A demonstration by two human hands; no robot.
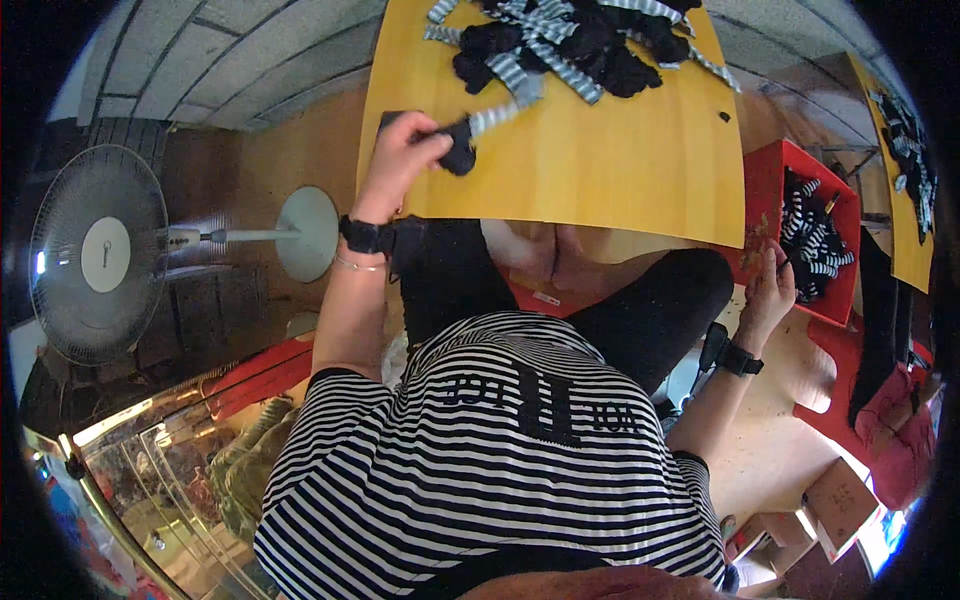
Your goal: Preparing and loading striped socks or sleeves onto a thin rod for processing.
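Observation:
My left hand point(400, 155) is closed on a striped knit piece point(461, 148), black at the gripped end, with a grey-and-white striped strip trailing to the right over the yellow table point(560, 180). That strip is blurred. Farther back on the tabletop lies a loose pile of similar black and striped knit pieces point(590, 45); their exact kind cannot be told. Off the table's right edge, beside a red bin, my right hand point(768, 295) has its fingers pinched together. Something small and dark shows at its fingertips, too small to name.
The red bin point(765, 190) holds black-and-white striped knit pieces point(818, 240). A standing fan point(105, 245) is at the left. On the far right, another yellow table point(905, 230) carries more knit pieces, near a person's dark red clothing point(895, 430). Cardboard boxes point(838, 508) lie lower right.

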